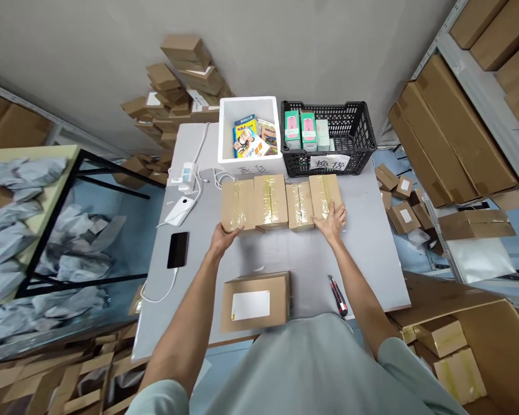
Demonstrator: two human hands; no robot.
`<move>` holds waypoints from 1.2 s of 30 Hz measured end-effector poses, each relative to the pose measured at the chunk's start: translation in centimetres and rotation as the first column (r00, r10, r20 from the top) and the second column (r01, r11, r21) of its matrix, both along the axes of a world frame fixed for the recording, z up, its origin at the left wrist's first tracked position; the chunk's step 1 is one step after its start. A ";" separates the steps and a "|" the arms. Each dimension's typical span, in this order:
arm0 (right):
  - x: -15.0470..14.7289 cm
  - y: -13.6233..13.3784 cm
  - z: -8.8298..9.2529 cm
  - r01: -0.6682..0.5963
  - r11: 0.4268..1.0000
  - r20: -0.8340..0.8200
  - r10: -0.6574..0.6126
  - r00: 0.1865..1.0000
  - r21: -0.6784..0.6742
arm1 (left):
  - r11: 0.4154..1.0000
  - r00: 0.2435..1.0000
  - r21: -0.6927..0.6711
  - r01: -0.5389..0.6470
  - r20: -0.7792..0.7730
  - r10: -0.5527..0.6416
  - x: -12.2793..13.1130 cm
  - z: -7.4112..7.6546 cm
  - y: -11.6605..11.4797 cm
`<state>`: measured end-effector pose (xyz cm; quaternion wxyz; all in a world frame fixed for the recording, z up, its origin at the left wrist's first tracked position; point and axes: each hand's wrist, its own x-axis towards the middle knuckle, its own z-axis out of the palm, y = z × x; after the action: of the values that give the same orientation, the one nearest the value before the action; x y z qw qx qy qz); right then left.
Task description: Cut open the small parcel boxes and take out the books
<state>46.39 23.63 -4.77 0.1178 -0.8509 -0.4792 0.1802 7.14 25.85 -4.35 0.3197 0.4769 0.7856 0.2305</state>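
Several taped cardboard boxes [270,200] lie side by side in a row across the middle of the grey table [372,253]. My left hand [223,235] grips the near corner of the leftmost box [237,204], fingers curled on it. My right hand [332,221] rests flat with fingers spread on the near end of the rightmost box [326,195]. Closer to me lies a cardboard box with a white label [254,301]. A red and black utility knife [338,295] lies to its right.
At the table's far edge stand a white foam bin [248,109] with colourful packs and a black crate [354,129] with pink and green boxes. A black phone [178,249], white power bank [179,210] and cables lie left. Cardboard boxes fill the shelves and floor.
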 end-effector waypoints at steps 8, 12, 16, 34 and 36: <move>6.5 -2.6 -1.3 0.100 0.994 0.058 -0.103 0.993 0.048 | 0.990 0.996 -0.130 0.062 0.069 -0.053 4.1 -2.3 2.0; 10.8 -1.3 -1.5 0.086 0.996 0.066 -0.088 0.994 0.036 | 0.986 0.997 -0.149 0.080 0.019 -0.078 7.5 -3.0 3.0; 11.9 0.8 -1.3 0.072 0.997 0.066 -0.072 0.995 0.012 | 0.986 0.996 -0.148 0.076 0.054 -0.068 8.8 -2.4 3.6; 3.8 -32.2 -9.5 -0.058 0.991 0.052 0.065 0.997 -0.120 | 0.985 0.974 -0.156 0.077 -0.199 -0.108 -1.8 -4.5 -19.9; 3.5 -34.7 -9.8 -0.063 0.988 0.044 0.070 0.997 -0.138 | 0.969 0.988 -0.247 0.002 -0.150 -0.040 -2.8 -4.9 -22.7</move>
<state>49.85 -11.06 -14.59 0.0413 -0.8448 -0.4964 0.1955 4.34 3.16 -9.29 0.3171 0.4584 0.8253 0.0905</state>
